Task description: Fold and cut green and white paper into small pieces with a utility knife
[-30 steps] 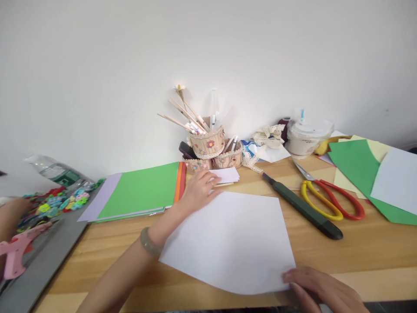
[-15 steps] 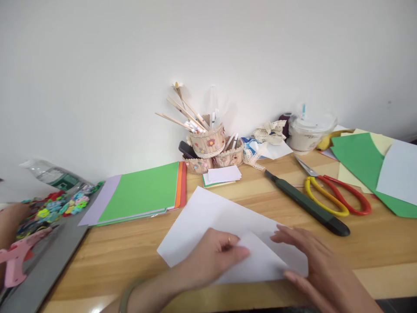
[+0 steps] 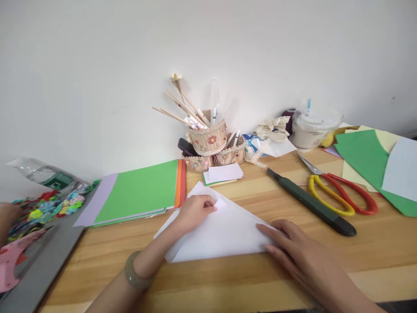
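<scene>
A sheet of white paper [image 3: 224, 230] lies on the wooden table in front of me, its near part folded over toward the far side. My left hand [image 3: 197, 212] pinches the folded flap's corner between thumb and fingers, close to the sheet's far edge. At the right end of the paper, my right hand [image 3: 288, 243] rests with its fingers stretched out and slightly apart, pressing on the folded layer. The fingertips of the right hand touch the paper's right corner. A bangle circles my left wrist.
Scissors [image 3: 339, 191] and a dark green cutter-like tool [image 3: 312, 206] lie at right, near green paper [image 3: 365, 161]. Coloured sheets [image 3: 140, 191] lie at left. Decorated holders [image 3: 208, 139] stand by the wall. A pink glue gun [image 3: 14, 261] and another person's hand [image 3: 8, 217] are far left.
My left hand has moved away from me and to the left, carrying the flap's corner toward the far edge. My right hand has shifted slightly left onto the folded paper.
</scene>
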A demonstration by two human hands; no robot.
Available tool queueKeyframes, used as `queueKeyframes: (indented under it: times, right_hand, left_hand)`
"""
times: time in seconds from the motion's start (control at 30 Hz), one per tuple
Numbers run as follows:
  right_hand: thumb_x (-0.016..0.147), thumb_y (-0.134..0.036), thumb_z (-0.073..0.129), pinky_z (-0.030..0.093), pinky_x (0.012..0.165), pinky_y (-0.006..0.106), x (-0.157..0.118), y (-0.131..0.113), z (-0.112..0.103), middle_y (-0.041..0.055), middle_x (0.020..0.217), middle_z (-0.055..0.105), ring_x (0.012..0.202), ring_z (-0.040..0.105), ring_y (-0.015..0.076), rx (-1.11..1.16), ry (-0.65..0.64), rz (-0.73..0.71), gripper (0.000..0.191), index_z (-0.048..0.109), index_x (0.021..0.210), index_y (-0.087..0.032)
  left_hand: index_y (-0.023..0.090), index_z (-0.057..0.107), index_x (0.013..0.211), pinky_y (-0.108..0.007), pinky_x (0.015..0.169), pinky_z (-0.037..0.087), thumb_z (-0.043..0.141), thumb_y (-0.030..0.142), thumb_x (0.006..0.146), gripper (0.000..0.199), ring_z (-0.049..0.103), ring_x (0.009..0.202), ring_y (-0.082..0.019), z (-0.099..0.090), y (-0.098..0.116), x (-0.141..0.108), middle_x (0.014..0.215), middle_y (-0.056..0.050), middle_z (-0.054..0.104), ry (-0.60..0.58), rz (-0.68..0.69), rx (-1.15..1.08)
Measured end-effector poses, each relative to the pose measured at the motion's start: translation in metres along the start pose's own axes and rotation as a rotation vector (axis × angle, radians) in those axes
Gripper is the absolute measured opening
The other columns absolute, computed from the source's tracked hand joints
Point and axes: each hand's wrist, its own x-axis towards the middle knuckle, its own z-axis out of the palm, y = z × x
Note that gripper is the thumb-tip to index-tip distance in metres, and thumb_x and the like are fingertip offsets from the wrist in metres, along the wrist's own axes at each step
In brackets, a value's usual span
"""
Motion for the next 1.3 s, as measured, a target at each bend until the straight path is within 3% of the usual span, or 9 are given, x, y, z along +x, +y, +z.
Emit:
queueKeyframes:
  times: [0.13,0.2,0.3,0.4,0.57,0.83,1.07,1.3]
  right_hand:
    - [0.094,-0.051,0.037,0.053,0.073,0.036,0.001,-0.010,0.010,0.0123,0.102,0.067,0.092,0.064,0.0234,-0.218,0.159,-0.094,0.044,0.067,0.099,-0.019]
    - [0.095,-0.049,0.038,0.048,0.087,0.042,0.002,-0.017,0.016,0.0163,0.115,0.064,0.106,0.058,0.0274,-0.318,0.199,-0.167,0.047,0.065,0.106,-0.013]
    - [0.095,-0.047,0.039,0.039,0.096,0.041,0.006,-0.027,0.023,0.0154,0.126,0.061,0.116,0.052,0.0261,-0.358,0.170,-0.257,0.052,0.056,0.123,-0.007]
    - [0.091,-0.056,0.044,0.038,0.096,0.041,0.010,-0.029,0.026,0.0142,0.126,0.061,0.118,0.051,0.0260,-0.347,0.126,-0.302,0.061,0.055,0.126,-0.007]
    - [0.085,-0.060,0.050,0.040,0.093,0.043,0.013,-0.025,0.026,0.0141,0.125,0.062,0.117,0.052,0.0276,-0.333,0.100,-0.329,0.065,0.057,0.122,-0.007]
    - [0.085,-0.055,0.054,0.041,0.094,0.042,0.013,-0.020,0.028,0.0131,0.130,0.059,0.121,0.050,0.0270,-0.285,0.069,-0.325,0.061,0.056,0.126,-0.009]
    - [0.088,-0.046,0.051,0.043,0.092,0.040,0.013,-0.020,0.029,0.0112,0.130,0.059,0.120,0.052,0.0258,-0.308,0.071,-0.331,0.052,0.057,0.125,-0.009]
    - [0.088,-0.046,0.050,0.044,0.092,0.039,0.013,-0.019,0.030,0.0098,0.130,0.060,0.119,0.053,0.0250,-0.328,0.067,-0.323,0.051,0.058,0.125,-0.010]
  left_hand:
    - [0.021,0.068,0.080,-0.024,0.065,0.044,0.066,0.021,0.079,0.002,0.067,0.079,-0.018,-0.004,0.006,0.005,0.083,0.001,0.073,-0.037,-0.010,0.108]
    - [0.020,0.068,0.084,-0.026,0.067,0.044,0.064,0.019,0.081,0.005,0.067,0.081,-0.019,-0.002,0.010,0.007,0.085,0.000,0.073,-0.029,-0.003,0.170]
    - [0.020,0.065,0.108,-0.030,0.074,0.045,0.058,0.016,0.086,0.023,0.065,0.088,-0.022,0.002,0.014,0.007,0.092,-0.003,0.072,0.007,0.037,0.261]
    - [0.023,0.057,0.126,-0.032,0.081,0.045,0.052,0.014,0.090,0.037,0.063,0.098,-0.023,0.005,0.012,0.005,0.103,-0.004,0.069,0.008,0.100,0.317]
    - [0.026,0.066,0.116,-0.029,0.079,0.048,0.044,0.017,0.095,0.031,0.062,0.094,-0.020,0.007,-0.002,0.004,0.096,-0.003,0.066,-0.001,0.276,0.440]
    - [0.016,0.070,0.097,-0.027,0.068,0.049,0.030,0.022,0.102,0.041,0.057,0.076,-0.017,0.015,-0.024,0.008,0.079,-0.005,0.062,0.225,0.647,0.442]
    - [0.013,0.066,0.095,-0.024,0.059,0.045,0.030,0.020,0.103,0.038,0.052,0.069,-0.015,0.021,-0.028,0.010,0.073,-0.002,0.057,0.325,0.729,0.558]
    - [0.015,0.063,0.099,-0.023,0.061,0.045,0.032,0.019,0.103,0.032,0.051,0.069,-0.014,0.023,-0.031,0.012,0.072,-0.001,0.054,0.321,0.727,0.577]
